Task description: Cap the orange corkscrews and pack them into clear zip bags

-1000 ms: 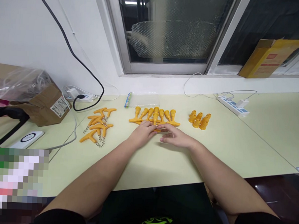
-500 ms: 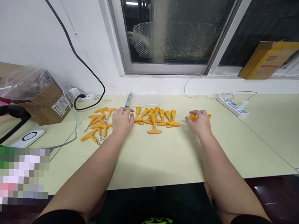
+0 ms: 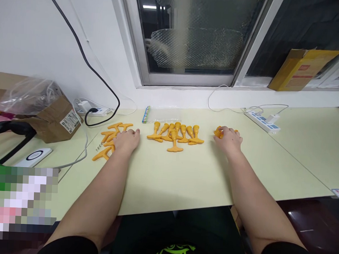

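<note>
My left hand point(image 3: 127, 140) rests over the right side of a pile of orange T-shaped handles with metal spirals point(image 3: 101, 154); its fingers are partly spread and nothing shows held in them. In the middle of the table lie several orange T-handled pieces with flared ends point(image 3: 174, 142), grouped in a row with one in front. My right hand point(image 3: 230, 141) is over small orange parts point(image 3: 219, 132) at the right, fingers curved down around them. Its fingertips are largely hidden, so a grip cannot be made out.
A clear plastic bag point(image 3: 164, 114) lies behind the middle group. Power strips point(image 3: 262, 121) sit by the wall. At the left are a cardboard box point(image 3: 56, 118), a white charging pad point(image 3: 35, 155) and cables.
My left hand has moved left, from beside the middle group onto the handles with spirals. My right hand has shifted slightly and turned over the small orange parts.
</note>
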Demonstrator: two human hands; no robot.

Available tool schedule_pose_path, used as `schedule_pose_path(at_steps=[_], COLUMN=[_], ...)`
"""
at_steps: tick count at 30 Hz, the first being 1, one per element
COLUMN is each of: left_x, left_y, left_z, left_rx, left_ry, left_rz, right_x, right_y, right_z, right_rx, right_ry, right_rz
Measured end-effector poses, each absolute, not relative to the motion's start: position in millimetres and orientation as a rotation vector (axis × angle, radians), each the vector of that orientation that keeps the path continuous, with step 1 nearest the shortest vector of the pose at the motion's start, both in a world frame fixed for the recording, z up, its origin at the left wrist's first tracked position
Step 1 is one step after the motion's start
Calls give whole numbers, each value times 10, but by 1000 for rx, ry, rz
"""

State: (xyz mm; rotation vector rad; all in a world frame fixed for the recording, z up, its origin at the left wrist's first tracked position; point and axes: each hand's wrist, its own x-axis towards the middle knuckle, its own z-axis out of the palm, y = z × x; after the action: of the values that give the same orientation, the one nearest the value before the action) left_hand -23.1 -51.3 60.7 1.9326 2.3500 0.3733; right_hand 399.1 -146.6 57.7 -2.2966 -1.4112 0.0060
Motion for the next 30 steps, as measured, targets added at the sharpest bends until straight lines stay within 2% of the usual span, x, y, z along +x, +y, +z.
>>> schedule_pose_path(at_steps=[9, 13, 21, 30], left_x=[-74, -112, -517, -637], left_y=[-573, -619, -406, -409], left_z=[604, 683, 662, 600], left_rx=[2114, 2133, 1632, 1654], left_ry=[2116, 2258, 2516, 2515], left_rz=[567, 625, 393, 577], right_x=[3997, 4004, 3942, 3840], right_y=[-1435, -1425, -1450, -1450], right_z=[515, 500, 540, 594], right_rx=[-2329, -2321, -2236, -2128], right_ry=[-1433, -1412, -1438, -1512], right_rz=[5, 0, 61, 86])
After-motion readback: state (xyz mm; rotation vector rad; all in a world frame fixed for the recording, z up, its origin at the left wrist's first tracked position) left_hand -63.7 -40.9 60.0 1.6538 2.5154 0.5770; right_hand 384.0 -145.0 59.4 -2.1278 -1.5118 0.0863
